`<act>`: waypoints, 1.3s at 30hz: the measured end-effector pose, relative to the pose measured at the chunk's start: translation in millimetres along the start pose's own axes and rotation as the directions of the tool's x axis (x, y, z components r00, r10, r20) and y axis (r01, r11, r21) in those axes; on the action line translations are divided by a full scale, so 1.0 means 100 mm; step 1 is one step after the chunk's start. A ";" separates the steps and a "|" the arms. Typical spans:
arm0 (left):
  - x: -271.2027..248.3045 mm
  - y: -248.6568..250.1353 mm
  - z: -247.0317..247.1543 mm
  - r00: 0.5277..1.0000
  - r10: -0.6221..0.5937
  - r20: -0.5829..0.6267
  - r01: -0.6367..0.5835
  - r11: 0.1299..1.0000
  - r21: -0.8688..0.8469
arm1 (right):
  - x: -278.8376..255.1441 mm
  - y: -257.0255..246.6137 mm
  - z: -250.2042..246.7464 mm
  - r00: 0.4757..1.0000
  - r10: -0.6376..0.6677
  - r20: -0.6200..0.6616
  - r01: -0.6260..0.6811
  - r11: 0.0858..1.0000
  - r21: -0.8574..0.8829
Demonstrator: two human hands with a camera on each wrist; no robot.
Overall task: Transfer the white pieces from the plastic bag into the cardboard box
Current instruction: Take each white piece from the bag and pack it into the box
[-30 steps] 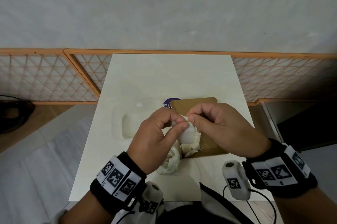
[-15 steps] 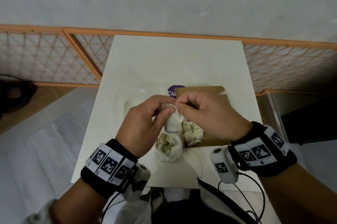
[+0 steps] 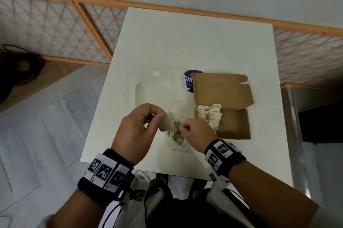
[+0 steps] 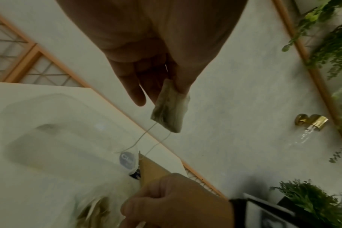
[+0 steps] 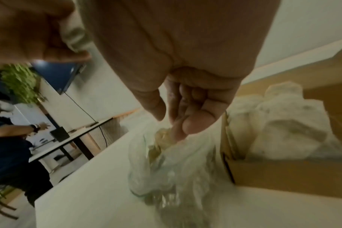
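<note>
My left hand (image 3: 163,116) pinches one white piece (image 3: 167,122) above the table, left of the cardboard box (image 3: 235,125). In the left wrist view the white piece (image 4: 170,108) hangs from my left hand (image 4: 162,92), thin strings trailing down toward the right hand (image 4: 176,200). My right hand (image 3: 182,129) is curled over the mouth of the plastic bag (image 3: 178,144), which lies by the box's front left corner. In the right wrist view my right hand (image 5: 172,123) pinches at a white piece (image 5: 162,137) inside the plastic bag (image 5: 166,169). Several white pieces (image 3: 209,114) lie in the open box.
A clear plastic container (image 3: 157,88) with a purple label (image 3: 188,81) sits on the white table (image 3: 185,42) behind my hands. An orange lattice fence (image 3: 55,29) runs behind the table. A dark block (image 3: 319,122) stands off its right side. A person (image 5: 10,138) is at another table.
The two hands pinched one white piece together; now they have parted. The left hand keeps it and the right hand has dropped to the bag. The box is uncovered.
</note>
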State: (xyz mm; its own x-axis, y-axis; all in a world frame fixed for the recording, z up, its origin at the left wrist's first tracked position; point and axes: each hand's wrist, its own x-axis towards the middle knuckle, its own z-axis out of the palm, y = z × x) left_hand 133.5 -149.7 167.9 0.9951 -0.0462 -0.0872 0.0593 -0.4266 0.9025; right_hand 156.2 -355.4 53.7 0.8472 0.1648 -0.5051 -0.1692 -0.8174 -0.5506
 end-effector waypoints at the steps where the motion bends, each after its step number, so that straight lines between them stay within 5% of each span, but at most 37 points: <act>1: -0.03 -0.02 0.00 1.000 -0.011 -0.003 0.011 1.000 0.003 | 0.05 0.00 0.06 0.999 0.029 -0.014 -0.029 0.999 -0.030; 8: -0.17 -0.15 -0.05 0.998 -0.055 0.026 0.054 0.998 0.039 | 0.21 -0.12 0.24 0.993 0.034 -0.115 -0.064 0.962 -0.267; 16: -0.22 -0.25 -0.09 0.994 -0.075 0.085 0.072 0.997 0.042 | 0.30 -0.14 0.29 0.985 0.005 -0.172 -0.054 0.959 -0.277; 22: -0.18 -0.22 -0.10 0.994 -0.059 0.093 0.056 0.998 0.032 | 0.18 -0.05 0.10 0.984 0.052 -0.171 -0.064 0.996 -0.065; 39: -0.13 -0.14 -0.07 0.988 -0.015 0.151 0.013 1.000 0.016 | -0.63 -0.22 -0.88 0.941 -0.213 -0.263 0.286 0.917 0.279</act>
State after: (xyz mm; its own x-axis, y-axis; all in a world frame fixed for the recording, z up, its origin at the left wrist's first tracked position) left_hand 120.5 -136.9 158.8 0.9707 -0.1757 -0.1639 0.0711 -0.4415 0.8944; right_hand 150.7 -396.4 156.1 0.9657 0.1843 -0.1829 -0.0534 -0.5482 -0.8346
